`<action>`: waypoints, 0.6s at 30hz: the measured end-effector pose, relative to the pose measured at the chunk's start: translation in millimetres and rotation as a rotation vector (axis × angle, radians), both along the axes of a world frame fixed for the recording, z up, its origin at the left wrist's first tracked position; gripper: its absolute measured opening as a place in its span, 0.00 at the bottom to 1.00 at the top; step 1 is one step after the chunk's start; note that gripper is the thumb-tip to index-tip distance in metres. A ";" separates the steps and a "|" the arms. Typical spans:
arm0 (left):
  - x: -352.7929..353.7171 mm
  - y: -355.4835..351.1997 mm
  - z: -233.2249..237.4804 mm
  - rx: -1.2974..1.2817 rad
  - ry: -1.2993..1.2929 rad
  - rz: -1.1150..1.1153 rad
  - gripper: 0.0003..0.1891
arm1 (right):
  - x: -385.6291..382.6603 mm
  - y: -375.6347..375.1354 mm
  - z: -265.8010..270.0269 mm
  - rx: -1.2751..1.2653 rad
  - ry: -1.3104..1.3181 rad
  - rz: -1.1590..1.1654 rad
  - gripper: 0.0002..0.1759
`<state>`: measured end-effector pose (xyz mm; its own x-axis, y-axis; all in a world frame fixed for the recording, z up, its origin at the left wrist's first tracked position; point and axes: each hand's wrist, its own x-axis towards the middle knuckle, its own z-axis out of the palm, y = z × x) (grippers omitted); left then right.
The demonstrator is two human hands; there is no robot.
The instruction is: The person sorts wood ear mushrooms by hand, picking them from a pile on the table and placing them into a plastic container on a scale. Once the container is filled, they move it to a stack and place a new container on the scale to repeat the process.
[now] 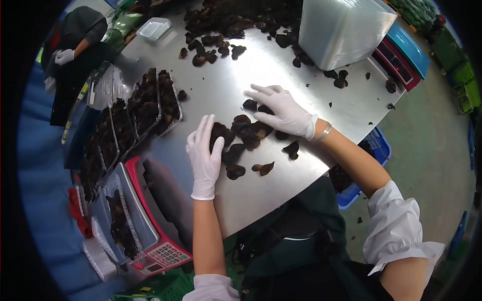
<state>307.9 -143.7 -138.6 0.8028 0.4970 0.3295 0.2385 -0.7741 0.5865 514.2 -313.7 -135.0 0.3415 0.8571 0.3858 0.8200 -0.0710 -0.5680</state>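
My left hand point(203, 158), in a white glove, rests on the metal table with its fingers stretched out and the thumb apart. A dark brown wood ear mushroom point(221, 134) lies against it, between fingers and thumb. My right hand point(285, 111), gloved too, hovers over or touches the far side of the same small group, fingers spread; it partly covers a few dark pieces. Between the hands lie several loose wood ear mushrooms point(248, 133). Nearer me are a brown piece point(263, 168) and a dark one point(291, 149).
A large mushroom heap point(221, 20) covers the far table. Stacked clear trays point(346, 30) stand far right beside a scale point(399, 60). At left are filled trays point(145, 108) and a red scale point(168, 253) with a tray. Another person point(83, 30) works far left. A blue basket point(379, 143) sits below.
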 end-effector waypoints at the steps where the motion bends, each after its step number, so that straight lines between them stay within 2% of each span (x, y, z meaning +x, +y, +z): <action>1: -0.6 0.1 2.6 0.012 0.007 -0.052 0.25 | -0.4 4.8 -3.9 -0.031 -0.080 0.067 0.23; 2: -3.2 -1.7 6.0 -0.067 0.037 -0.089 0.24 | 0.2 2.0 -6.5 -0.081 0.029 0.148 0.20; 3: -6.2 -4.6 9.2 -0.066 0.040 -0.080 0.24 | 1.2 -5.8 -3.6 -0.080 0.032 0.157 0.20; 5: -14.1 -12.8 12.4 -0.335 0.003 -0.104 0.21 | 6.6 -30.6 1.0 -0.070 0.319 0.253 0.18; 7: -13.6 -21.9 11.2 -0.397 -0.038 -0.082 0.18 | -1.1 -45.4 -1.9 -0.075 0.310 0.195 0.20; 9: -5.1 -25.5 3.0 -0.203 -0.110 -0.071 0.15 | -15.3 -43.4 -8.7 0.086 0.090 -0.001 0.24; 11: 12.3 -33.6 -1.4 -0.237 -0.116 -0.088 0.14 | -32.7 -22.3 -14.0 0.091 0.054 -0.062 0.27; 13: 22.5 -42.9 1.2 -0.444 -0.166 -0.155 0.14 | -46.1 -6.2 -10.5 0.058 0.181 0.110 0.28; 15: 18.4 -47.3 -1.0 -0.468 -0.214 -0.159 0.15 | -60.9 -8.8 -3.1 0.135 0.126 0.105 0.24; 17: 7.2 -51.1 -0.4 -0.625 -0.241 -0.090 0.17 | -58.0 -22.8 1.3 0.053 0.160 0.202 0.22; 18: 2.5 -50.5 1.5 -0.630 -0.235 -0.122 0.24 | -53.7 -26.8 2.2 0.085 0.280 0.253 0.21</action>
<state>310.4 -194.2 -137.1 0.8080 0.5612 0.1797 -0.0177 -0.2817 0.9594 460.5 -340.4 -132.9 0.2251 0.8969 0.3806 0.6177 0.1707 -0.7677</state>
